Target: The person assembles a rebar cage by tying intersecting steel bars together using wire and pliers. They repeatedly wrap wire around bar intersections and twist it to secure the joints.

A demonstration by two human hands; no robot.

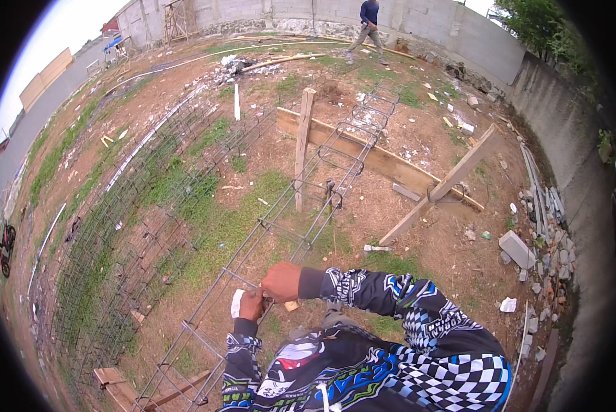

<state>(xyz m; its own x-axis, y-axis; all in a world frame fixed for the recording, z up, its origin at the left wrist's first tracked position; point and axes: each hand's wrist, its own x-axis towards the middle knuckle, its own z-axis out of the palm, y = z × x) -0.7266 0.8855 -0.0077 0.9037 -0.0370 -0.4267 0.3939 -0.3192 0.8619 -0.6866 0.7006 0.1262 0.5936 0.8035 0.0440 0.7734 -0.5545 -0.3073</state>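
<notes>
A long rebar cage [229, 273] of thin steel bars and stirrups slopes from the lower left up toward the far middle. Both my hands meet at its right-hand bar, close in front of my body. My left hand [250, 307] is closed at the bar, fingers curled, with a small white piece [236, 303] against its outer side. Just above and to the right, my right hand [280, 281] makes a fist with its fingertips by the left hand's. Whatever the fingers grip is hidden between them.
Wooden stakes [304, 137] and a plank [397, 172] stand across the cage's far part. More rebar cages [109, 268] lie on the left. A wooden board [116, 388] is at lower left. Rubble and a block [517, 249] line the right wall. A person [369, 31] walks far off.
</notes>
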